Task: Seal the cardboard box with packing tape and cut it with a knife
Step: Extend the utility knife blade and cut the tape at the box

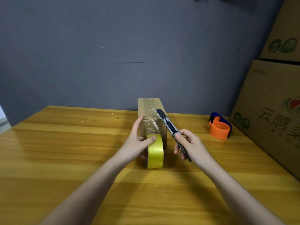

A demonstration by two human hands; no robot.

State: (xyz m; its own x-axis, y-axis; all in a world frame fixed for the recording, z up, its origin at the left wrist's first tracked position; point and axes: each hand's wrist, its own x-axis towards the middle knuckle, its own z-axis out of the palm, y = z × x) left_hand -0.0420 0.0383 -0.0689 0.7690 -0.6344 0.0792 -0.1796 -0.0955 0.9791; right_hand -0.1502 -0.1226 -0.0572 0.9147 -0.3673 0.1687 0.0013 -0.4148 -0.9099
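Note:
A narrow cardboard box (146, 108) lies on the wooden table (65, 151), its long side running away from me, with clear tape along its top and down its near end. A yellow tape roll (156, 153) stands on edge right in front of the box, and a strip runs from it up the box's near face. My left hand (138, 142) grips the roll from the left, thumb on its rim. My right hand (189, 143) holds a black utility knife (172, 129), whose extended blade points up and left to the box's top near edge.
An orange and blue tape dispenser (220, 126) sits at the right of the table. Large printed cardboard cartons (272, 101) are stacked along the right edge. A grey wall stands close behind the table.

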